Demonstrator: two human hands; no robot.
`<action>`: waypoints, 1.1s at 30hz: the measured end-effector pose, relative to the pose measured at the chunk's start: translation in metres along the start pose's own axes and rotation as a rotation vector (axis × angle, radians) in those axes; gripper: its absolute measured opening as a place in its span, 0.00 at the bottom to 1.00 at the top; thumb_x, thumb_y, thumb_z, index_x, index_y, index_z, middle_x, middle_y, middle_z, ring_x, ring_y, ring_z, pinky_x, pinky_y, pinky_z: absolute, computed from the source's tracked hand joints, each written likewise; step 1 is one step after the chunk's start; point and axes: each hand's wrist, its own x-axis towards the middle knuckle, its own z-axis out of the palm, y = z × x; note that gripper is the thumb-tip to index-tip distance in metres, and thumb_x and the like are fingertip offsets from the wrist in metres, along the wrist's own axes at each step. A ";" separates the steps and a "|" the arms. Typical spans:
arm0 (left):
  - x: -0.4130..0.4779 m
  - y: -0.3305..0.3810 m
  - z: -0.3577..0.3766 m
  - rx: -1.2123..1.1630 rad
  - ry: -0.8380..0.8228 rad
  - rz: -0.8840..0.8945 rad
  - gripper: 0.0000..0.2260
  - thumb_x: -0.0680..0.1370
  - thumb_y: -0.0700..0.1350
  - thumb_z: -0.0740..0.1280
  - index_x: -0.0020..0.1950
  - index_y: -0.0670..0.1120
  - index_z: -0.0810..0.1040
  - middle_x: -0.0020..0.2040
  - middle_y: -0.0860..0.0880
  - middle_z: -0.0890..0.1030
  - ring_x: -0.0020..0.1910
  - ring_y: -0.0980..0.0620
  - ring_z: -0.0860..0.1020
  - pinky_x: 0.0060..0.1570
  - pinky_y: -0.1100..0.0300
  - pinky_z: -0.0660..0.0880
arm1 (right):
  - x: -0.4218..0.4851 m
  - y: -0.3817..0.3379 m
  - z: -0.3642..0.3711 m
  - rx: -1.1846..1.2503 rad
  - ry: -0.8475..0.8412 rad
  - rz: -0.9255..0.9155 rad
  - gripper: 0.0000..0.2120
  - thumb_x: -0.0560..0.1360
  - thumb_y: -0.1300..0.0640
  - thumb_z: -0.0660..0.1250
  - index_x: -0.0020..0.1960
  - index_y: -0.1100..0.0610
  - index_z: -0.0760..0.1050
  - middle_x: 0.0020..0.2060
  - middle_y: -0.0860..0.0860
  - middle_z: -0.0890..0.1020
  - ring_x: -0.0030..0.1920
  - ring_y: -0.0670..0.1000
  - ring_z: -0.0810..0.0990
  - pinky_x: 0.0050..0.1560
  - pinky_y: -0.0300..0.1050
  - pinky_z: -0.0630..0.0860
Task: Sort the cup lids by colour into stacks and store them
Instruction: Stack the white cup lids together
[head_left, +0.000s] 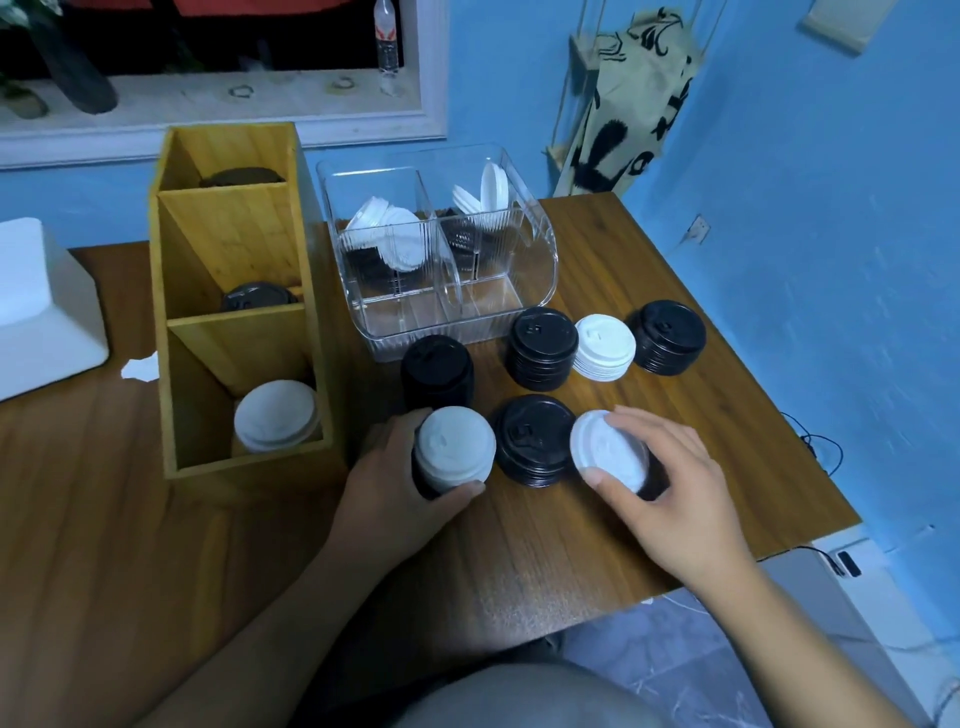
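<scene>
Several lid stacks stand on the wooden table (597, 540). My left hand (395, 483) grips a stack with a white lid on top (454, 449) and black lids under it. My right hand (670, 473) holds a tilted white lid (605, 449) over a dark stack. Between my hands sits a black stack (532, 439). Behind stand a tall black stack (436, 369), another black stack (543, 345), a white stack (602, 348) and a far black stack (667, 338).
A wooden three-compartment box (244, 322) at left holds white lids (275, 415) in front and dark lids (257, 297) behind. A clear plastic bin (441, 317) holds mixed white and black lids. A white foam block (41, 312) lies far left. The table edge runs at right.
</scene>
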 end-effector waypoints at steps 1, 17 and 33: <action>0.000 0.000 0.000 0.004 -0.002 -0.011 0.40 0.66 0.64 0.78 0.73 0.54 0.68 0.66 0.57 0.73 0.65 0.61 0.67 0.62 0.60 0.69 | 0.006 -0.013 0.006 0.013 -0.006 -0.062 0.24 0.70 0.44 0.76 0.63 0.50 0.80 0.63 0.43 0.80 0.65 0.44 0.74 0.66 0.32 0.65; -0.001 -0.002 -0.001 -0.029 -0.054 0.009 0.41 0.69 0.61 0.76 0.77 0.52 0.64 0.67 0.55 0.74 0.65 0.56 0.70 0.62 0.63 0.66 | 0.058 -0.077 0.084 -0.300 -0.462 -0.332 0.31 0.69 0.34 0.70 0.70 0.45 0.75 0.66 0.45 0.78 0.63 0.52 0.74 0.65 0.52 0.72; -0.002 0.002 -0.003 -0.029 -0.015 -0.001 0.38 0.67 0.68 0.74 0.72 0.61 0.64 0.62 0.69 0.68 0.64 0.66 0.66 0.59 0.77 0.62 | 0.150 -0.092 0.054 -0.019 -0.175 -0.279 0.06 0.78 0.47 0.69 0.51 0.48 0.82 0.41 0.41 0.83 0.42 0.42 0.80 0.46 0.42 0.76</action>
